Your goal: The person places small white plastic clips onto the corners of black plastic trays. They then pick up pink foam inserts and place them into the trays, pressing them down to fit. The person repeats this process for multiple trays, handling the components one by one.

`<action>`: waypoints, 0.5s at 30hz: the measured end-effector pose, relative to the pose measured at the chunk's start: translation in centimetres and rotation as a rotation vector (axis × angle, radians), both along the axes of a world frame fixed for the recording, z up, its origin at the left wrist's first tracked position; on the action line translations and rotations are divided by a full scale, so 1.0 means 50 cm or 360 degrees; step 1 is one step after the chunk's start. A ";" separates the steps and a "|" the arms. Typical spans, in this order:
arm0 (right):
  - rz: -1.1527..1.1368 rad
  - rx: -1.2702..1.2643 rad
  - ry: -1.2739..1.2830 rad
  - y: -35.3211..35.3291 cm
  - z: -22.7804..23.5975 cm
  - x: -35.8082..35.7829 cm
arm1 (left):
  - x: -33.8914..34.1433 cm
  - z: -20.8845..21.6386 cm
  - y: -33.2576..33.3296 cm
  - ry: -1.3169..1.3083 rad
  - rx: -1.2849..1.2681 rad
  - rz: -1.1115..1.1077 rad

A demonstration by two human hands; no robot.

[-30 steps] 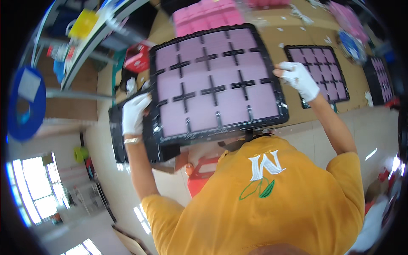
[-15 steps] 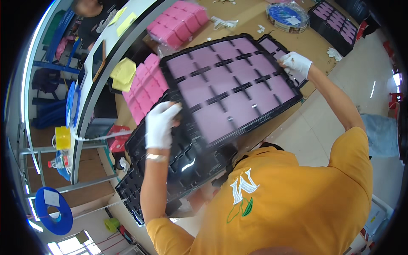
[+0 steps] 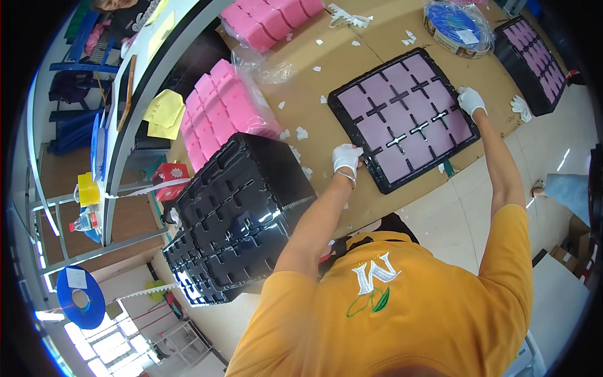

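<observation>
A black plastic tray (image 3: 402, 119), its square compartments filled with flat mauve pieces, lies at the middle right of the cardboard-covered table. My left hand (image 3: 347, 157), in a white glove with bare fingertips, grips the tray's left rim near the front corner. At the opposite rim, my white-gloved right hand (image 3: 471, 100) holds the tray's right side, with its fingertips partly hidden. Whether another tray lies beneath this one cannot be made out. Left of my left forearm stands a tall stack of black moulded trays (image 3: 232, 207).
Pink foam blocks (image 3: 220, 113) in clear plastic sit behind the stack. At the far right are a blue reel (image 3: 458, 28) and more filled black trays (image 3: 531, 63). White scraps dot the cardboard (image 3: 308, 88). Another person (image 3: 129, 22) is across the shelf at far left.
The filled tray has moved right, away from the black stack, and now lies where part of another tray showed. Both hands moved with it, and the stack's top is uncovered.
</observation>
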State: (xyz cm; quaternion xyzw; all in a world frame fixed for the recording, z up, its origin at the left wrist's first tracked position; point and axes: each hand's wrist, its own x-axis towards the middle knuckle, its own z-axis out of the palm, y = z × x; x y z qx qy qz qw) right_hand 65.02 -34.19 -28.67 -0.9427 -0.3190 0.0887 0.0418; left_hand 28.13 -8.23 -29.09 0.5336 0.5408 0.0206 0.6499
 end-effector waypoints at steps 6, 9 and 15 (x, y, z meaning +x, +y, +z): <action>-0.0053 -0.0108 0.0087 0.047 0.033 0.000 | 0.000 0.002 -0.001 0.0049 -0.0036 0.0070; 0.0015 -0.0315 0.0147 0.047 0.049 0.004 | -0.005 0.016 -0.008 0.0143 -0.0042 -0.0073; -0.0024 -0.0430 0.0196 0.070 0.028 0.016 | -0.003 -0.027 0.002 0.0445 0.0363 -0.0799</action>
